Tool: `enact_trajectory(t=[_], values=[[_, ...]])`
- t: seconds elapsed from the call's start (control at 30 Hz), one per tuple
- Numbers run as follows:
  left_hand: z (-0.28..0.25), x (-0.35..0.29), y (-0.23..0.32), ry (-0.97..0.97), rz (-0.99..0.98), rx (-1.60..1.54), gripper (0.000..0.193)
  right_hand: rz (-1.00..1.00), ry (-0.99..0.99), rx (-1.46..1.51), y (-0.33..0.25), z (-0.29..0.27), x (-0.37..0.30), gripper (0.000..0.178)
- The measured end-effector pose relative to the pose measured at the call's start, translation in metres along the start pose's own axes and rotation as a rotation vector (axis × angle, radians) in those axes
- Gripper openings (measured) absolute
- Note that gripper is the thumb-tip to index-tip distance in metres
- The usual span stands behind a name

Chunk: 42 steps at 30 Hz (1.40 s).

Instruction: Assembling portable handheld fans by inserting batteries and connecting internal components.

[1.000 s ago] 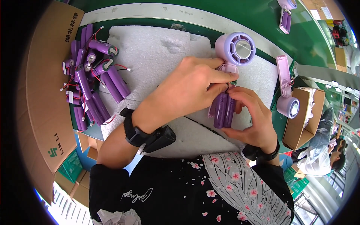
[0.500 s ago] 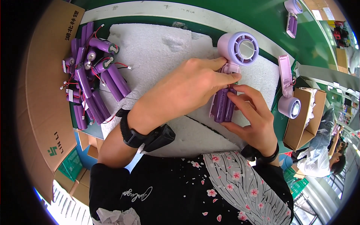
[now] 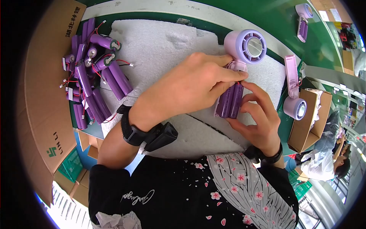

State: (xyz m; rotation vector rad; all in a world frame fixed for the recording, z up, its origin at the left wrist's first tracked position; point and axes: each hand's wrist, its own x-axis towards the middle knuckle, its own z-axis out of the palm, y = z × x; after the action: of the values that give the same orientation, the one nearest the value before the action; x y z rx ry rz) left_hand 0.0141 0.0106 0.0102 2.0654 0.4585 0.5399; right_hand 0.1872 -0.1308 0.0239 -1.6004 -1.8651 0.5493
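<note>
A lilac handheld fan lies on the white foam board with its round head away from me and its handle open. In the handle sits a purple two-cell battery pack. Across the fan's neck and the top of the handle reaches my left hand, fingers closed there by a short bit of red wire; its fingertips partly hide the wire. My right hand grips the battery pack from the right, forefinger at its upper end and thumb at its lower end.
A heap of purple battery packs with wired plugs lies on the left, beside a large cardboard box. Right of the foam board are another open fan and a small carton. One more fan lies at the far right.
The fan and both hands have shifted slightly away from me and to the right. My right forefinger has moved up from the pack's side to its top end, near the left fingertips.
</note>
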Motion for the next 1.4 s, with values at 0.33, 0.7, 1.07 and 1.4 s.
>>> enact_trajectory(t=[0.33, 0.7, 1.07, 1.4], values=[[-0.005, -0.001, 0.0, -0.065, -0.081, -0.062, 0.053, 0.081, 0.04, -0.009, -0.007, 0.008, 0.002, 0.046], [0.007, -0.003, 0.004, -0.029, -0.167, -0.168, 0.057, 0.187, 0.135, 0.149, 0.006, 0.008, 0.015, 0.034], [0.02, -0.007, -0.001, 0.017, -0.105, -0.184, 0.053, 0.263, 0.139, 0.28, 0.006, 0.013, 0.017, 0.012], [0.029, -0.001, -0.008, -0.004, -0.01, -0.127, 0.048, 0.24, 0.019, 0.134, 0.011, -0.002, 0.017, 0.013]])
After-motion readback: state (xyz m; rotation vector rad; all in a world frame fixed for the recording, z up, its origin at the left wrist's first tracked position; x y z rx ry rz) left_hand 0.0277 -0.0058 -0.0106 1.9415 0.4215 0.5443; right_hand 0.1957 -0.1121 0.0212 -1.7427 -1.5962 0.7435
